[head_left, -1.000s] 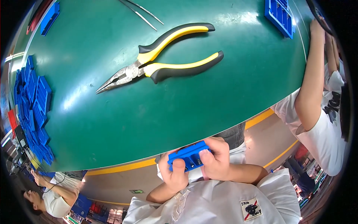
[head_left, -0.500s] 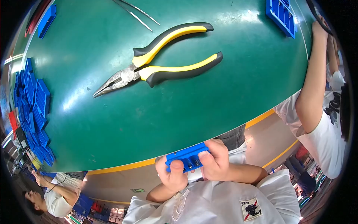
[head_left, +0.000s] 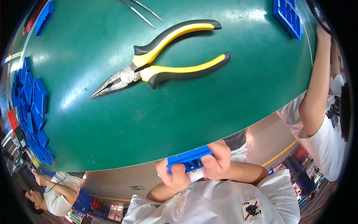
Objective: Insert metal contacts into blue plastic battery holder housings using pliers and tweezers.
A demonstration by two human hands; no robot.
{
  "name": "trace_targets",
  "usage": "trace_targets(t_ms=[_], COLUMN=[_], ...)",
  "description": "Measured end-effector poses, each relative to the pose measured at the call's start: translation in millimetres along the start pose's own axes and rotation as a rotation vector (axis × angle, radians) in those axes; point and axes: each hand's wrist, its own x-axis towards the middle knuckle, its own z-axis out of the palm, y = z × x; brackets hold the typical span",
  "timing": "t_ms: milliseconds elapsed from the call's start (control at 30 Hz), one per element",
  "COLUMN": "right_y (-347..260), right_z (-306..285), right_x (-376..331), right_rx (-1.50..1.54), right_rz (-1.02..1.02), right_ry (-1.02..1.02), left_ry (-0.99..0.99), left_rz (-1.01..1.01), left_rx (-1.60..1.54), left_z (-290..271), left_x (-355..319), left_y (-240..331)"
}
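Note:
Just off the near edge of the green table, I hold a small blue plastic case (head_left: 188, 156) with open compartments. My left hand (head_left: 172, 176) is closed around its left end, the thumb on the front wall. On the right end, my right hand (head_left: 218, 161) is closed too, its thumb over a compartment. Small dark and shiny bits show inside, too small to name. Beyond the case, long-nose pliers (head_left: 128, 75) with yellow and black handles lie spread on the green table (head_left: 149, 127).
Metal tweezers (head_left: 143, 15) lie at the far edge of view. Several blue plastic parts (head_left: 33, 108) are heaped on the left, another blue piece (head_left: 44, 18) beyond them. A blue compartment tray (head_left: 288, 18) sits far right, near another person's arm (head_left: 317, 82). A second person (head_left: 61, 196) is at lower left.
The case has tipped slightly, so less of its compartments shows. Both hands keep their hold on it. The pliers and table things appear slightly shifted with the view.

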Motion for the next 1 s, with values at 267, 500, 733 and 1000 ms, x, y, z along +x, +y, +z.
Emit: trace_targets(t_ms=[267,500,733,1000], right_y=[-8,-20,-11,-6], right_z=[1,5,1,-3], right_x=[-2,-4,-7,2], right_rx=[-0.013,0.015,-0.044,-0.155], right_rz=[0.035,0.158,0.069,-0.023], right_ry=[0.003,0.019,-0.02,0.003], left_ry=[-0.026,0.015,-0.051,0.026], left_rz=[-0.072,-0.129,-0.079,0.099], left_rx=[0.01,-0.012,0.063,0.307], left_z=[0,4,-7,-17], left_x=[4,-2,-4,-9], left_y=[6,16,11,-12])
